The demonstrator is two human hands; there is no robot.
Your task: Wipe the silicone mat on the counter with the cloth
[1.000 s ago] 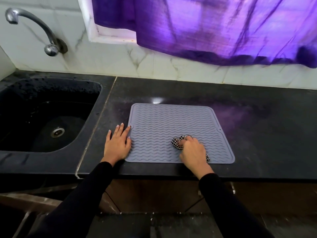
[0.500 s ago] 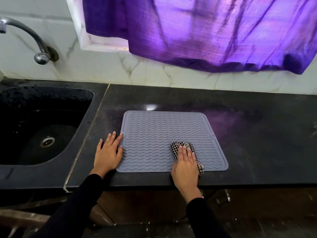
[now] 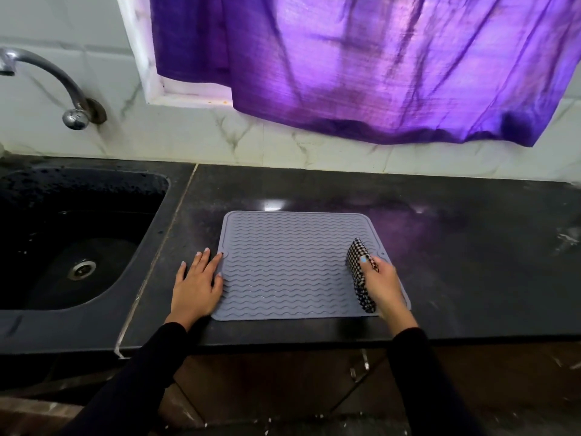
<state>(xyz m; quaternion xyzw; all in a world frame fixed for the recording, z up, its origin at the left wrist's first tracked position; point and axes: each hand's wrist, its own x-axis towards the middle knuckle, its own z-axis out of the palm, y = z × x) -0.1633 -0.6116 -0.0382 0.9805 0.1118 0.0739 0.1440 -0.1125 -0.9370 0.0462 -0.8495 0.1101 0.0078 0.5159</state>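
A grey silicone mat [image 3: 283, 262] with wavy ridges lies flat on the black counter [image 3: 456, 262]. My left hand [image 3: 196, 286] rests flat with straight fingers at the mat's left edge, fingertips touching its rim. A black-and-white checked cloth [image 3: 358, 272], bunched into a long roll, stands on the mat near its right edge. My right hand [image 3: 382, 283] grips that cloth from the right side, thumb on top of it.
A black sink [image 3: 41, 313] with a metal drain is set into the counter at the left, with a steel tap [image 3: 50, 86] on the tiled wall above it. A purple curtain [image 3: 377, 64] hangs over the window behind. The counter's front edge runs just below the mat.
My right hand has slid the cloth from the mat's lower middle to its right edge and turned onto its side. The left hand stays at the left edge.
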